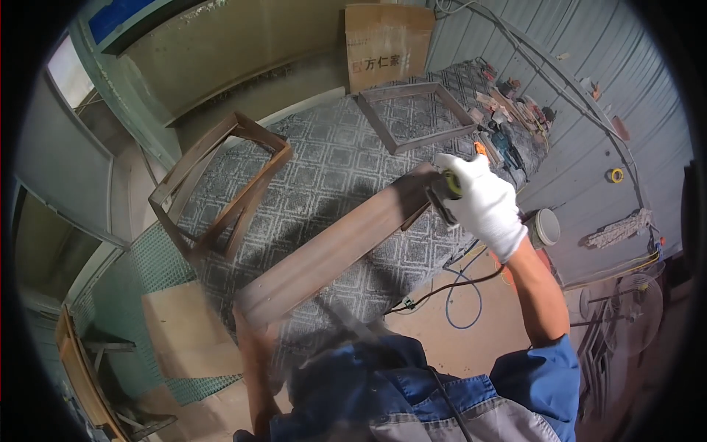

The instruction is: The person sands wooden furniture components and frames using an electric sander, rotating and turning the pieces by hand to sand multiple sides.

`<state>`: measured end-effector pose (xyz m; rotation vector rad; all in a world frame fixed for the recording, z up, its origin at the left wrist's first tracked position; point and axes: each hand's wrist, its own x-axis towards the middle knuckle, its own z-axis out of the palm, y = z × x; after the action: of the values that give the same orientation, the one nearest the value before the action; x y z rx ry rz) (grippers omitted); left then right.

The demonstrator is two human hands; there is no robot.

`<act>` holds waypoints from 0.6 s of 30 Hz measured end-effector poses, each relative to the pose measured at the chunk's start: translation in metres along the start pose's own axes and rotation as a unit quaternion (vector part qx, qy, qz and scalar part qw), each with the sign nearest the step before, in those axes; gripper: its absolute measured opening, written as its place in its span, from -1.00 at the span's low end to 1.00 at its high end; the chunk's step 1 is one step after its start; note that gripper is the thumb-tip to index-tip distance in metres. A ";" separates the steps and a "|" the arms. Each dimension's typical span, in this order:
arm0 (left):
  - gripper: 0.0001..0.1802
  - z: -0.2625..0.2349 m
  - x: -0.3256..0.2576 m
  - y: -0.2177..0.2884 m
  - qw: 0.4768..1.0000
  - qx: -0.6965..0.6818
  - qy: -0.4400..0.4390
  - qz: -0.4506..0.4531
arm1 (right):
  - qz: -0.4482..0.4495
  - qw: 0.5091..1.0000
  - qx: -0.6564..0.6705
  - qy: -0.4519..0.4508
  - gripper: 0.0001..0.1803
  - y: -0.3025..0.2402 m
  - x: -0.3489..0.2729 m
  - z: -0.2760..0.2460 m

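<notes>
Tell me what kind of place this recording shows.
Probably a small woodworking shop: brown wooden frames lie on a carpet-covered bench, the gloved right hand works a corded power tool on a long board, and tools clutter the bench's far edge.

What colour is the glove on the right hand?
White; the glove grips a power tool, seen in the head view.

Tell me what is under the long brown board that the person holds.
Under the long brown board lies a grey patterned cloth covering the table. The board hides the cloth directly beneath it.
</notes>
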<state>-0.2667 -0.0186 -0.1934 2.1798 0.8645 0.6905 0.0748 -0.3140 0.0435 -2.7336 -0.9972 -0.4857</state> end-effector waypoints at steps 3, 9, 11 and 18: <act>0.01 -0.011 0.006 -0.063 0.993 0.001 -0.087 0.084 | 0.063 0.997 0.045 0.009 -0.30 0.022 -0.021 -0.025; 0.05 -0.017 0.029 -0.049 0.973 -0.094 -0.212 0.017 | 0.158 0.947 0.279 0.010 -0.10 0.059 -0.052 -0.044; 0.05 -0.033 0.037 0.007 0.962 -0.194 -0.193 -0.022 | 0.179 0.933 0.312 0.018 -0.09 0.063 -0.058 -0.050; 0.04 -0.102 0.113 0.259 0.978 -0.076 -0.157 0.111 | 0.146 0.911 0.385 0.033 -0.06 0.085 -0.064 -0.055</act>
<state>-0.1658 -0.0356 0.0890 2.1859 0.3963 0.4789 0.0708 -0.4316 0.0651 -2.0694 -0.5661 -0.0892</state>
